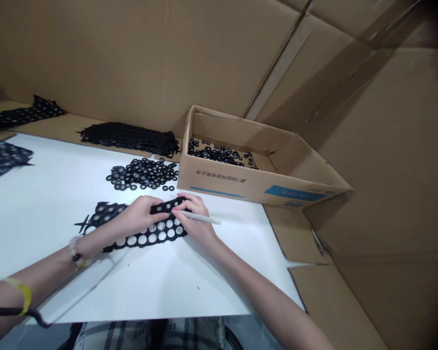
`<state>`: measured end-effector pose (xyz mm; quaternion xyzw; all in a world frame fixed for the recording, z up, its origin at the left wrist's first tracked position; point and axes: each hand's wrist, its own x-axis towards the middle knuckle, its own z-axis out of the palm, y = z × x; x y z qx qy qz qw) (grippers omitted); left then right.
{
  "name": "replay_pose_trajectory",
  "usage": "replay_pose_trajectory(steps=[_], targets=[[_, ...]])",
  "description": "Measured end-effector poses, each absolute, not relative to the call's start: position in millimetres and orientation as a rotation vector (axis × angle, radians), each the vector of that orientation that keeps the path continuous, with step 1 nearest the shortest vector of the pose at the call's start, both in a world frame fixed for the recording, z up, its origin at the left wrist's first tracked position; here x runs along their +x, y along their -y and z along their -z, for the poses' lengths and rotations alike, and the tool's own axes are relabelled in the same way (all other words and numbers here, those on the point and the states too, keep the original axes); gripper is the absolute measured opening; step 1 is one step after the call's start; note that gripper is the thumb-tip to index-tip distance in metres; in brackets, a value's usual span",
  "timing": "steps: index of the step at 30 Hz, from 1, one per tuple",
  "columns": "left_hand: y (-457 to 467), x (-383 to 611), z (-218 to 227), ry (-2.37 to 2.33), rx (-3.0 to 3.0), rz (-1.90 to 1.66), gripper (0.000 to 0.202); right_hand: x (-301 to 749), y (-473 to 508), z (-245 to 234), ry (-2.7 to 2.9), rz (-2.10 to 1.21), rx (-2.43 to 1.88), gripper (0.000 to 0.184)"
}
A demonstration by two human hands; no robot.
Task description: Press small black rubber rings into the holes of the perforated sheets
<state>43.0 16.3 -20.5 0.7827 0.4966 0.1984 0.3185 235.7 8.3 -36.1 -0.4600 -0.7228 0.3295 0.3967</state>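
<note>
A black rubber sheet (146,237) punched with round holes lies on the white table (51,204); its left part still carries several rings. My left hand (140,214) rests on the sheet with fingers curled, pinching its upper edge. My right hand (195,218) is closed on a thin white stick (204,219) that points right, and its fingertips press the sheet's right end beside the left hand's fingers. A loose pile of black rings (144,173) sits just beyond the hands.
An open cardboard box (255,187) with several black rings inside stands behind the hands on the right. Stacks of black sheets (131,137) lie at the back and far left (3,156). Cardboard walls surround the table; its edge drops off at the right.
</note>
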Motion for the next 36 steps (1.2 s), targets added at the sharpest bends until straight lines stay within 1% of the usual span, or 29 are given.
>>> replay_pose_trajectory(steps=[5, 8, 11, 15, 18, 22, 28, 36], targets=[[-27.7, 30.5, 16.9, -1.295, 2.059, -0.433, 0.029, 245.4, -13.5, 34.0, 1.756, -0.852, -1.216, 0.01], [-29.5, 29.0, 16.8, -1.333, 2.042, -0.464, 0.026, 251.5, -16.2, 28.3, 1.665, -0.847, -1.25, 0.014], [-26.9, 32.3, 17.4, -1.278, 2.059, -0.514, 0.023, 253.3, -16.6, 23.7, 1.652, -0.855, -1.164, 0.013], [-22.3, 37.4, 17.7, -1.132, 2.084, -0.527, 0.023, 251.3, -15.0, 25.9, 1.734, -1.036, -1.053, 0.01], [-21.1, 38.5, 18.9, -1.138, 2.06, -0.524, 0.023, 250.7, -13.8, 29.2, 1.742, -1.119, -1.062, 0.012], [-21.8, 37.7, 22.1, -1.23, 2.002, -0.541, 0.021, 250.2, -12.8, 29.2, 1.734, -1.125, -1.049, 0.012], [-21.3, 39.1, 24.5, -1.16, 1.962, -0.631, 0.024, 247.4, -12.6, 29.0, 1.762, -1.07, -1.059, 0.01], [-19.5, 40.7, 22.0, -1.159, 1.945, -0.623, 0.023, 248.1, -11.7, 30.8, 1.746, -1.051, -1.091, 0.011]])
